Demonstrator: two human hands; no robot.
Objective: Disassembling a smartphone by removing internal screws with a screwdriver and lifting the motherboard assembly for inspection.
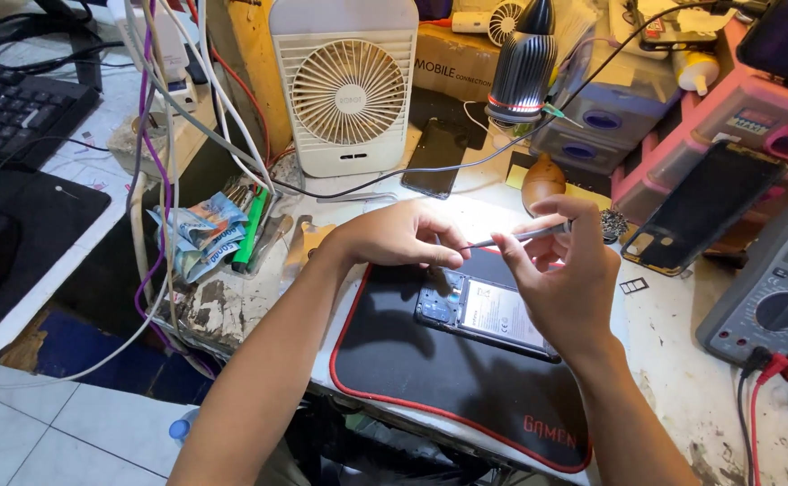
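— Pinched between thumb and fingers, the right hand (567, 274) holds a thin grey screwdriver (518, 237), its tip pointing left toward the left hand (400, 236). That grip looks closed firmly on the shaft.

— And the left?

— Its fingers are curled down together at the top edge of the opened phone (488, 310); they seem to steady it or pinch something tiny, but I cannot tell whether anything is in them.

— Where does the phone lie?

— Flat on the black mat with red edging (430, 378), back cover off, boards and a pale battery showing. The mat sits on the worn white workbench (691, 378).

— What else is around, biggest first?

— A white desk fan (347, 90) behind, a keyboard (12, 108) far left, a multimeter (767, 292) at the right, a dark phone case (700, 209) leaning by the pink drawers (754, 121), a lit lamp (522, 67) above, folded banknotes (198, 232) left, and a small SIM tray (633, 285) just beside the right hand.

— What could go wrong?

— My judgement: the tip could slip off a small screw and scratch the board or nick the battery, since the tool is held at a shallow angle. A freed screw could roll off the mat into the clutter. Cables hanging near the left forearm could snag.
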